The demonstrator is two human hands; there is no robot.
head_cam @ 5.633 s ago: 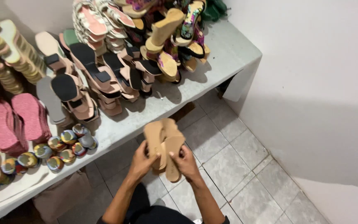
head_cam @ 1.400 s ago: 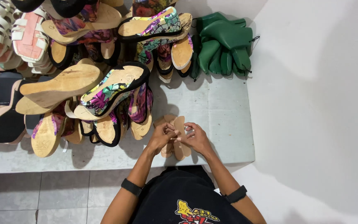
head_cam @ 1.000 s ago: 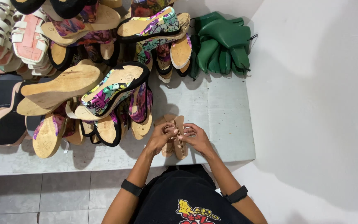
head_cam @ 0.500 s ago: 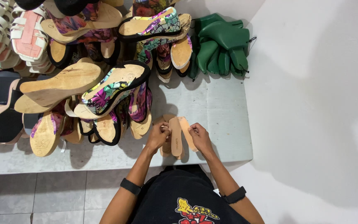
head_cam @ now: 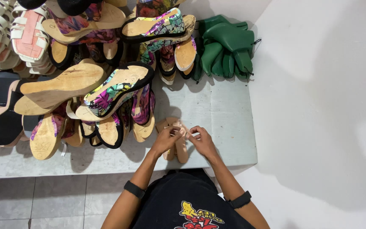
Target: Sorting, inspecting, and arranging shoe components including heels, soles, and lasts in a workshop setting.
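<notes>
Tan soles (head_cam: 178, 144) matt, leather-like; shelf (head_cam: 217, 110) rough grey concrete; green moulds (head_cam: 227, 46) smooth plastic.

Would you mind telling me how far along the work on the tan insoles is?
Done: many finished wedge sandals are piled on the grey shelf. In hand: the left hand and right hand pinch a pair of tan insoles lying on the shelf. Left: those insoles appear bare, without straps.

I see both forearms reaching forward and angling inward, a dark band on each wrist. My left hand (head_cam: 166, 140) and right hand (head_cam: 203, 142) sit close together, fingers curled, fingertips pinching toward each other between them, knuckles facing up.
</notes>
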